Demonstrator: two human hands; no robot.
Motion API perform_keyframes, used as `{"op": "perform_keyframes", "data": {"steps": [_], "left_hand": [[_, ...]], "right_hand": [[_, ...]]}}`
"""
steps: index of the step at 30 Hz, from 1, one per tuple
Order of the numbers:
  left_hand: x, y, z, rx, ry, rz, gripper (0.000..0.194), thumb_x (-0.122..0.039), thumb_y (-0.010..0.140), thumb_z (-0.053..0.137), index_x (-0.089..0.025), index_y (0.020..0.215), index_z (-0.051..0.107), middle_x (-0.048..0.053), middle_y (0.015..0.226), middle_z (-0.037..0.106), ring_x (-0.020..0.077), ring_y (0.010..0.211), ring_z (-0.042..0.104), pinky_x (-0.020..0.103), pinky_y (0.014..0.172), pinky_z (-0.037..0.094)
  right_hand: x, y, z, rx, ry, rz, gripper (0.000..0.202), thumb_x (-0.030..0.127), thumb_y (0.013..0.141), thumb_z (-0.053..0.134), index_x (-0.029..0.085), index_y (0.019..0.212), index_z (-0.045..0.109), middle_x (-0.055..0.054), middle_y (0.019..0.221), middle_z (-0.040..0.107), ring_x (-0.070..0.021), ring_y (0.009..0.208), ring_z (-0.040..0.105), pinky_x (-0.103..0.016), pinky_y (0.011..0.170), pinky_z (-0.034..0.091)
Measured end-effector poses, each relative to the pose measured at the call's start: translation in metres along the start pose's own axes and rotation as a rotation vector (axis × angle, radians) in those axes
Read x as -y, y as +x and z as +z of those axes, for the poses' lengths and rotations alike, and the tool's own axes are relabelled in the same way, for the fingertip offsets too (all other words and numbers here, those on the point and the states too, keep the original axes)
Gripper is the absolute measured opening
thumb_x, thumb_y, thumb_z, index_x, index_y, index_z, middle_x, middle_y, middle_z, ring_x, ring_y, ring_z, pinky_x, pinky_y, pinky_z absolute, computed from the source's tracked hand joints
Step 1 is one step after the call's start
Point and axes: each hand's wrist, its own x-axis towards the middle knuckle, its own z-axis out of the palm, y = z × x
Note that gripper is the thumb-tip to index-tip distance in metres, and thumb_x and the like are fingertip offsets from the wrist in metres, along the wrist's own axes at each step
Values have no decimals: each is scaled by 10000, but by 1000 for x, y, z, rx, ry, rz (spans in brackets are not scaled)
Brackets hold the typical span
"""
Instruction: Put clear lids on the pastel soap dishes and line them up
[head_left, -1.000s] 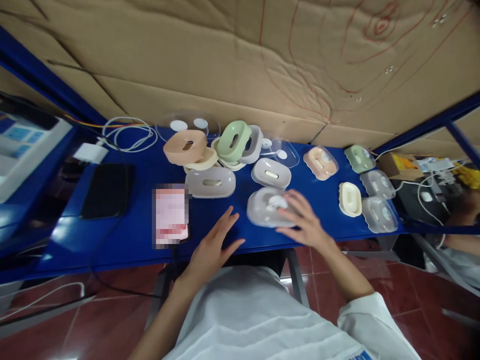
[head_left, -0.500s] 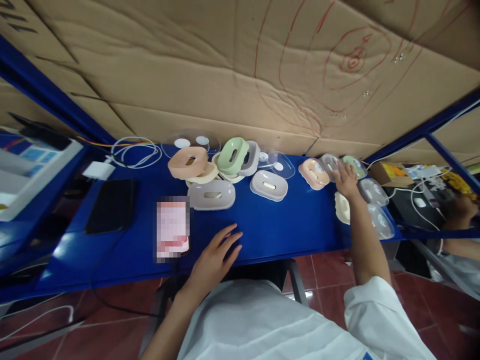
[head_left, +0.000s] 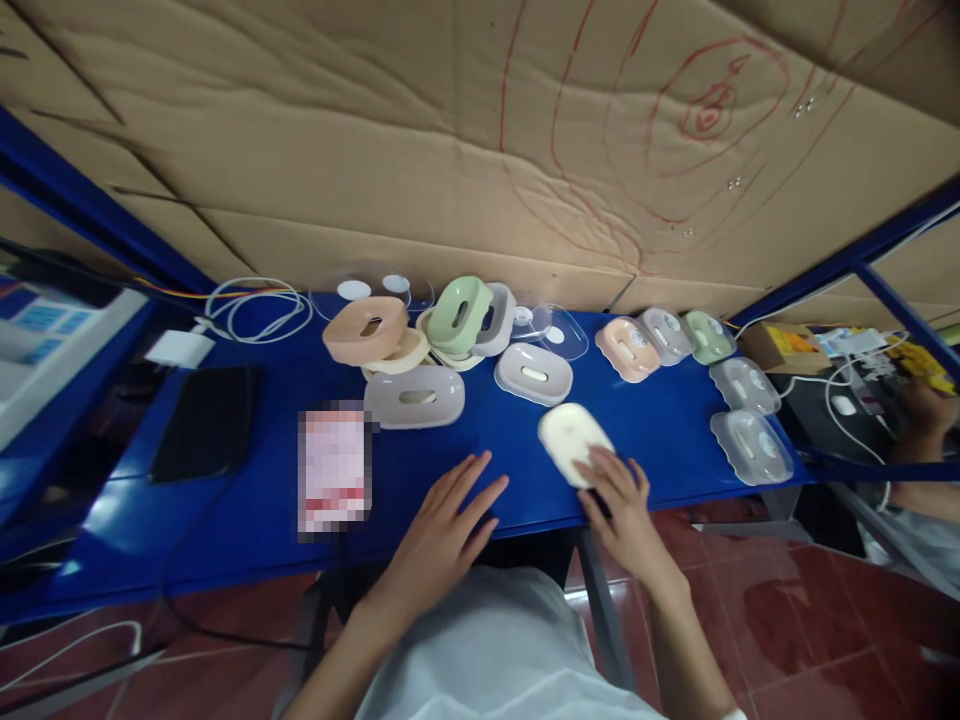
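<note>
My right hand (head_left: 619,505) grips the near right end of a cream oval tray (head_left: 574,440) over the blue tabletop, fingers bent on it. Fingers apart and holding nothing, my left hand (head_left: 450,515) is at the table's front edge. Ahead of the cream tray lies a light grey tray (head_left: 534,374) with a slot. Left of that, a grey tray (head_left: 416,397), an orange one (head_left: 366,332) and a green one (head_left: 459,312) overlap in a heap. To the right, an orange tray (head_left: 628,349), a grey one (head_left: 666,335) and a green one (head_left: 709,338) form a row.
Two translucent trays (head_left: 752,447) sit at the right end. Clear lids (head_left: 562,332) lean near the cardboard wall (head_left: 375,140). A pixelated phone-like object (head_left: 334,468), a black tablet-like object (head_left: 202,423) and coiled white cable (head_left: 259,310) are left. Another person's hand (head_left: 930,405) shows far right.
My right hand has come back from the tray row toward me and taken hold of the cream tray, bringing it left from the right side. My left hand has shifted slightly.
</note>
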Motion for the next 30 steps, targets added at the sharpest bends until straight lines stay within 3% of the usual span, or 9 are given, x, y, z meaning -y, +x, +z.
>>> {"op": "perform_keyframes", "data": {"steps": [2, 5, 8, 11, 16, 19, 22, 26, 30], "left_hand": [[-4, 3, 2, 22, 56, 38, 539, -248, 1084, 579, -291, 1616, 506, 121, 1745, 420, 335, 1599, 431, 547, 1250, 448], [-6, 5, 0, 31, 100, 38, 447, -252, 1087, 575, -294, 1530, 610, 116, 1701, 493, 357, 1571, 468, 622, 1272, 368], [-7, -1, -5, 30, 87, 8, 409, -235, 1079, 586, -297, 1477, 653, 123, 1640, 568, 333, 1446, 602, 575, 1192, 467], [-8, -11, -11, 2, 45, -16, 458, -238, 1060, 615, -272, 1517, 614, 164, 1678, 507, 314, 1357, 660, 489, 1082, 570], [-5, -21, -14, -77, 74, -60, 483, -118, 1035, 552, -280, 1481, 640, 139, 1670, 523, 323, 1437, 599, 515, 1136, 538], [2, -21, -15, -70, 118, -60, 382, -105, 1045, 544, -260, 1350, 712, 124, 1558, 638, 326, 1454, 586, 563, 1183, 472], [8, -19, -17, -66, 86, -31, 288, -128, 1063, 555, -244, 1262, 729, 101, 1370, 742, 292, 1364, 641, 520, 1150, 485], [12, -15, -19, -75, 14, -10, 236, -183, 1083, 560, -234, 1240, 728, 88, 1236, 764, 263, 1231, 681, 465, 1074, 529], [12, -11, -16, -73, -1, 2, 217, -221, 1094, 552, -230, 1207, 737, 87, 1185, 762, 262, 1160, 692, 462, 1037, 537]], "right_hand": [[12, 25, -7, 92, 121, -148, 437, 316, 1104, 542, 321, 1540, 569, -86, 1610, 591, -306, 1521, 531, -593, 1237, 438], [3, 88, -13, -12, 186, -215, 439, 263, 1114, 487, 302, 1542, 579, -84, 1590, 614, -288, 1530, 522, -567, 1236, 451], [-17, 163, -8, -76, 135, -262, 445, 230, 1117, 402, 262, 1495, 636, -95, 1557, 643, -301, 1505, 545, -588, 1229, 449], [-15, 226, 5, -46, 46, -309, 419, 295, 1122, 446, 220, 1480, 650, -116, 1574, 626, -323, 1501, 538, -583, 1223, 444], [22, 270, 28, 13, -108, -361, 509, 394, 1023, 720, 142, 1461, 661, -194, 1593, 584, -397, 1497, 515, -590, 1214, 435], [24, 267, 21, 0, -73, -377, 345, 325, 1055, 666, 155, 1348, 730, -178, 1483, 666, -365, 1426, 577, -555, 1180, 486], [9, 238, -5, -47, 55, -398, 292, 356, 1084, 615, 207, 1298, 748, -134, 1375, 714, -321, 1344, 626, -532, 1172, 522], [-7, 152, -37, -46, 156, -353, 307, 345, 1088, 601, 284, 1371, 701, -108, 1414, 675, -319, 1383, 618, -556, 1186, 537], [-5, 54, -30, -111, 132, -122, 325, 328, 1070, 599, 306, 1384, 678, -125, 1482, 620, -342, 1389, 628, -577, 1134, 580]]}}
